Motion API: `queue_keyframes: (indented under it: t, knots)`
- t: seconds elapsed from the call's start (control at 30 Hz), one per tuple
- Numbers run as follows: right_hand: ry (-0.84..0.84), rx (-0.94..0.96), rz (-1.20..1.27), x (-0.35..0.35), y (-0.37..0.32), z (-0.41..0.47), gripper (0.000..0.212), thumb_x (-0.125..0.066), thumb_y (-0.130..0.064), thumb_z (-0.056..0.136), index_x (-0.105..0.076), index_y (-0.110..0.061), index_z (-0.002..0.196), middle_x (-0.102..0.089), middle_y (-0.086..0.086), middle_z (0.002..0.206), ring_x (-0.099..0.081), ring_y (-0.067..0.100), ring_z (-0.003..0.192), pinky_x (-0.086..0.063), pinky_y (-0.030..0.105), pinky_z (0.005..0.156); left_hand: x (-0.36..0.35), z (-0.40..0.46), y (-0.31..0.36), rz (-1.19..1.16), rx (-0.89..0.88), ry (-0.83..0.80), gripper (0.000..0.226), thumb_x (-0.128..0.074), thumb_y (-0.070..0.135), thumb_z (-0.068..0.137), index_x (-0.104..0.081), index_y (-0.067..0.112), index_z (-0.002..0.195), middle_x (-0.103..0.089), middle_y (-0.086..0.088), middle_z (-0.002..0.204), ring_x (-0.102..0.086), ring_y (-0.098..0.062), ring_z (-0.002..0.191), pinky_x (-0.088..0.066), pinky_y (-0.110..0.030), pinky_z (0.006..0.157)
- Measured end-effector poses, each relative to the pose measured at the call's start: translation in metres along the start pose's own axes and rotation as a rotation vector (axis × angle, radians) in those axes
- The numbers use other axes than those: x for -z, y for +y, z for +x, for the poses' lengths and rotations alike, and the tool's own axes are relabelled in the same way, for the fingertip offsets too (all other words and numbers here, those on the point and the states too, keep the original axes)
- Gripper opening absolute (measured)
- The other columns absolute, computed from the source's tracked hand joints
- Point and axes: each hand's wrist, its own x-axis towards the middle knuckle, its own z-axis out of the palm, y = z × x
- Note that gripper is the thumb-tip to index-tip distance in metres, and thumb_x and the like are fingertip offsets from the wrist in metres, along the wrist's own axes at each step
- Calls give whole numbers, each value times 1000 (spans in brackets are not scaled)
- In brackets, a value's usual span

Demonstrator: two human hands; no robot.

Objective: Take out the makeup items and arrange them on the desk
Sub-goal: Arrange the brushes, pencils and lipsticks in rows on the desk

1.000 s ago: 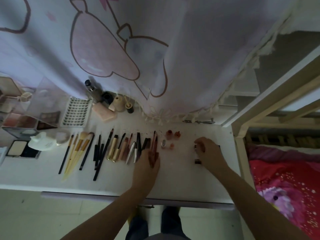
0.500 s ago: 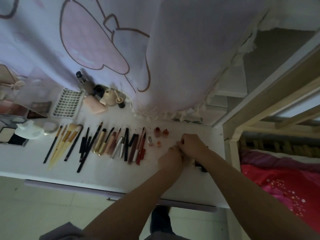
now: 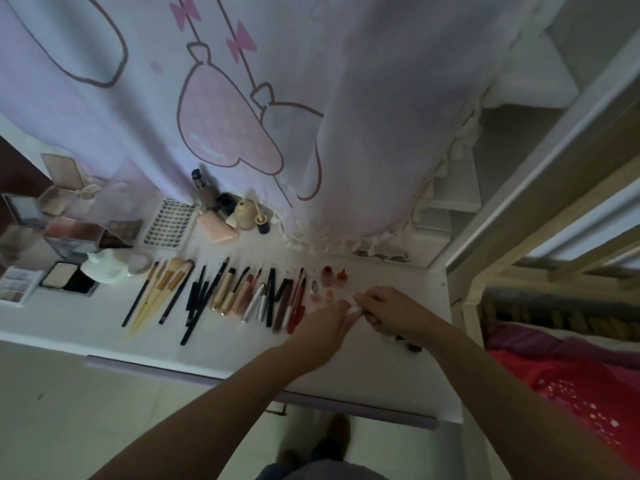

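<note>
No legible text, label, brand or number found. Curtain (image 3: 242, 98) carries drawn motifs only, no lettering. Packaging on surface (image 3: 381, 358) too blurred, too small to read.

head cam | steep downward view, facing desk (image 3: 104, 327) | hands near, centre

A long row of makeup lies on the white desk (image 3: 86, 317), left of the left hand (image 3: 323, 323). Nearest it are red and brown lip pencils (image 3: 294, 303), lying side by side, tips pointing away. Further left come gold tubes (image 3: 223, 292), black pencils (image 3: 199, 299) and pale-handled brushes (image 3: 162, 289). Just beyond both hands stand two small orange bottles (image 3: 332, 277). A small pale item (image 3: 356, 311) sits pinched between the left hand and the right hand (image 3: 391, 311); what it is cannot be told.
</note>
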Motion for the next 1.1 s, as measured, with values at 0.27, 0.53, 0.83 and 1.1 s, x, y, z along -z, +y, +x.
queue_keyframes:
  t: [0.27,0.53,0.83,1.1]
  knots:
    - [-53,-59,-271,-13,-31,-42,46,-35,-52,96,-63,-20,78,-60,-9,52,-47,0,39,-36,13,39,24,-37,-4,-19,-123,1,29,-32,40,99,-49,17,106,-51,6,76,-49,-13,66,-37,-28,58]
    - [-94,-82,-215,-36,-34,-64,37,-39,-47,96,-63,-20,90,-66,-6,70,-53,3,54,-40,18,49,31,-68,-12,21,-167,10,21,-32,39,99,-43,23,90,-42,10,65,-39,-4,55,-33,-23,51]
    - [-93,-4,-204,-46,-29,-87,29,-39,-38,99,-60,-18,94,-65,-2,80,-56,8,66,-43,21,58,27,-83,-10,26,-195,1,24,-34,36,100,-47,17,93,-40,9,63,-37,-4,52,-29,-22,49]
    - [-92,20,-227,-45,-17,-86,24,-43,-35,98,-62,-21,95,-68,-6,81,-60,7,69,-46,21,61,22,-84,-8,32,-196,-36,20,-34,35,100,-44,21,90,-42,10,65,-37,-3,53,-32,-22,51]
